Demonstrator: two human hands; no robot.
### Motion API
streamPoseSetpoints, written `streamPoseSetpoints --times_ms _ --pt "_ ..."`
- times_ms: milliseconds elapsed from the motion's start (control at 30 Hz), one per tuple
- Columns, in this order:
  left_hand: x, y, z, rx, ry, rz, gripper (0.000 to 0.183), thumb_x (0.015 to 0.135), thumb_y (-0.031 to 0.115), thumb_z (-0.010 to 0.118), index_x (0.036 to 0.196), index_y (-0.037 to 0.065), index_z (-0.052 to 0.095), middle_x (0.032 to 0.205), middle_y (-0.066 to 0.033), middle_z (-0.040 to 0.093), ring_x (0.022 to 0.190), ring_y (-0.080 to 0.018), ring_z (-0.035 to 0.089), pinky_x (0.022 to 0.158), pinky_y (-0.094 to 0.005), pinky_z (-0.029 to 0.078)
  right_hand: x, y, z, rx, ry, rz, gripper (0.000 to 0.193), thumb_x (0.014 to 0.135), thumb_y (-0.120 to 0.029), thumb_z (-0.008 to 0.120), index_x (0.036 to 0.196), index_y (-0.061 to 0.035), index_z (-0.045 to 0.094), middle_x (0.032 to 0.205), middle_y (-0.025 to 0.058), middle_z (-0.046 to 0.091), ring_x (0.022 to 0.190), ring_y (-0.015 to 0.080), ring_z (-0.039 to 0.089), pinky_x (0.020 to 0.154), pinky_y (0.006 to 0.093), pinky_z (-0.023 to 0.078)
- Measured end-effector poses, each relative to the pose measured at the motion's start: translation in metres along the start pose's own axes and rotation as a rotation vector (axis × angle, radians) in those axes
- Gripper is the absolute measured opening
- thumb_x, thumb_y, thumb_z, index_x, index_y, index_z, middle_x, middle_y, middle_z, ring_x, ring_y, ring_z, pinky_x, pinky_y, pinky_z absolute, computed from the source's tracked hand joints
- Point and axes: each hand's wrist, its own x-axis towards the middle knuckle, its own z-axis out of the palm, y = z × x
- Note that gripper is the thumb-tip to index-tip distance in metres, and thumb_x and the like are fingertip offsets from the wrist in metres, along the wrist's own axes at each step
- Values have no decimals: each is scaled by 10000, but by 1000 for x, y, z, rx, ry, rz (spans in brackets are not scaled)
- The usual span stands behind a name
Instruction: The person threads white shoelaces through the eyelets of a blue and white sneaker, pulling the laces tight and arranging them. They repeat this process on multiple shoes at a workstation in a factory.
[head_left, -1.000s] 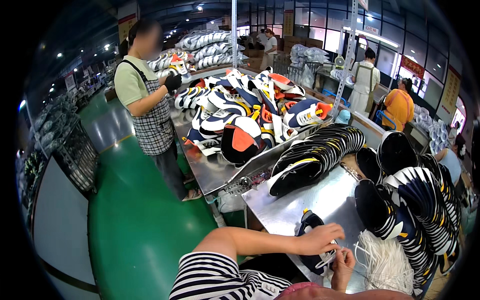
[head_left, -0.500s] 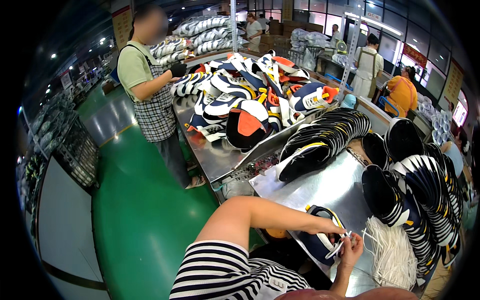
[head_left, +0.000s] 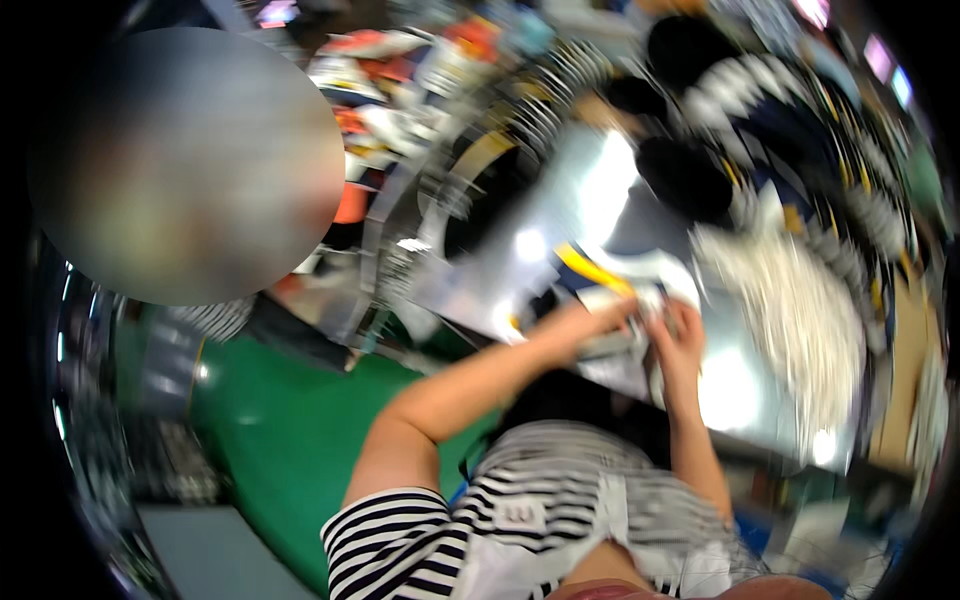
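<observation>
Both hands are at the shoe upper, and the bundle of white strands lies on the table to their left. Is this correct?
The side is wrong: the head view shows the bundle of white strands on the table to the right of the left hand and right hand, both at the shoe upper.

The worktable (head_left: 570,205) spreads behind and right of the shoe upper (head_left: 655,268). The left hand (head_left: 603,322) is at its near left, the right hand (head_left: 681,335) at its near right. Farther right lies the bundle of laces (head_left: 785,305); behind right, stacked uppers (head_left: 785,130); behind left, a row of uppers (head_left: 490,190), then, probably, given the blur, heaped shoes (head_left: 392,125).
</observation>
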Motion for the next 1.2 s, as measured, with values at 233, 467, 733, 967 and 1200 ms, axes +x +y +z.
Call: streamPoseSetpoints --times_ms 233,467,733,967,1200 --pt "-5 5 10 93 105 109 377 919 376 684 1059 27 683 832 -31 680 759 -92 623 717 -233 480 4 -21 1 -14 -31 -10 337 799 -81 762 1064 -16 565 858 78 717 755 103 643 689 241 505" --pt "-4 10 19 133 122 317 232 922 143 673 1081 -25 658 989 -61 696 747 -110 664 620 -215 545 14 -25 7 -225 12 11 363 787 -143 780 1059 -26 568 852 120 721 718 160 662 665 285 507" --pt "-1 10 11 155 176 268 238 891 142 707 1051 -29 667 979 -71 698 677 -111 652 535 -223 519 1 -42 6 -287 -79 -114 294 879 -195 710 1057 -21 553 870 135 710 781 237 697 685 336 523" --pt "-3 11 19 189 182 288 266 875 155 727 1050 -34 659 946 -73 698 660 -118 650 521 -227 522 1 -45 -18 -465 -150 -196 154 913 -143 639 987 -17 589 825 140 699 725 281 694 627 348 521" --pt "-15 0 20 237 187 351 251 907 175 692 1078 -5 656 980 -56 692 689 -104 642 533 -220 522 7 -56 -13 -717 -260 -197 107 900 -113 625 951 -22 604 778 140 682 713 289 681 635 361 512"
